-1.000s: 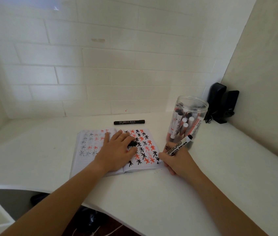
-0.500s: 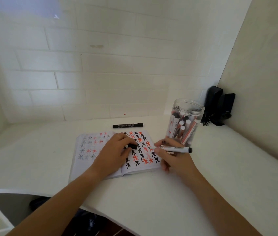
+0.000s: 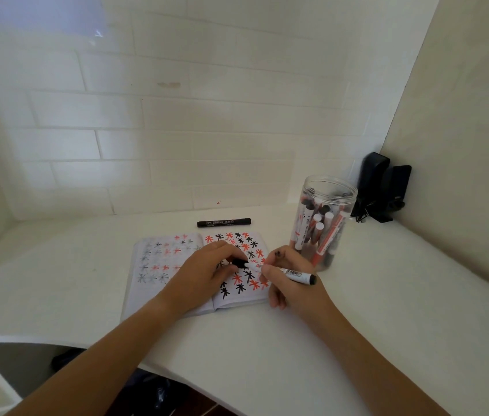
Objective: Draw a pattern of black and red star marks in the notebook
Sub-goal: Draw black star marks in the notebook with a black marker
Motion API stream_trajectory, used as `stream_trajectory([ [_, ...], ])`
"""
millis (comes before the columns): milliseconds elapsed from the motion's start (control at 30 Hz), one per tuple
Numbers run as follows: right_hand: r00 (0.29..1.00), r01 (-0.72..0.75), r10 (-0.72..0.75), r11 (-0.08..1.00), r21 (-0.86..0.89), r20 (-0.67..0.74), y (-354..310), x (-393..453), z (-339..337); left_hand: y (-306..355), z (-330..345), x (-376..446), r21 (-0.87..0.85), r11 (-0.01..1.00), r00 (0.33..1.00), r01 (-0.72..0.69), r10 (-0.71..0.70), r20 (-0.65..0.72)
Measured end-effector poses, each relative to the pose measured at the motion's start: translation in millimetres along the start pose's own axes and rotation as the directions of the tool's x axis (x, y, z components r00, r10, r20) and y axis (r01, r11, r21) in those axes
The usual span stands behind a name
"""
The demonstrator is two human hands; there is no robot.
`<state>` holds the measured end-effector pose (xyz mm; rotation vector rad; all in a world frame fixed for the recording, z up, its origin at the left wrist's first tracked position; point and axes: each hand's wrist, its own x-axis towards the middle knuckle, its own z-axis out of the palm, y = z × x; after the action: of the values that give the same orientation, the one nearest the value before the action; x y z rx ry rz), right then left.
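Note:
An open notebook (image 3: 159, 265) lies on the white desk, its right page filled with black and red star marks, fainter ones on the left page. My right hand (image 3: 291, 280) grips a white marker (image 3: 294, 274) held level over the right page, its tip end pointing left. My left hand (image 3: 207, 271) rests on the notebook and pinches the marker's black cap (image 3: 239, 263), which meets the marker's tip end. Whether the cap is fully seated I cannot tell.
A black marker (image 3: 224, 222) lies on the desk behind the notebook. A clear plastic jar (image 3: 322, 217) with several markers stands right of the notebook. Black devices (image 3: 382, 187) sit in the back right corner. The desk's curved front edge (image 3: 177, 373) runs below my arms.
My right hand swung the marker from upright at the page's right edge to level over the page. My left hand curled from flat and brought the black cap against the marker's tip.

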<state>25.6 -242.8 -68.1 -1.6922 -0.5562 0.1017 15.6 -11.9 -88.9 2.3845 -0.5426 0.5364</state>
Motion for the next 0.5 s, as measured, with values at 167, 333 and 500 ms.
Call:
stream_trajectory([
  [167,0.999,0.026,-0.024,0.998,-0.058,0.035,-1.5,-1.1,3.7,1.1,-0.4,0.4,0.007,0.999,0.999,-0.04,0.04,0.01],
  [333,0.997,-0.071,0.074,0.985,0.157,-0.016,-5.0,1.9,0.2,-2.1,2.2,0.4,0.021,1.0,1.0,-0.005,0.005,0.008],
  [500,0.963,-0.163,0.215,0.945,0.284,-0.164,-2.8,6.6,-8.2,-3.4,3.8,-0.5,0.067,0.998,1.0,0.017,-0.018,0.005],
])
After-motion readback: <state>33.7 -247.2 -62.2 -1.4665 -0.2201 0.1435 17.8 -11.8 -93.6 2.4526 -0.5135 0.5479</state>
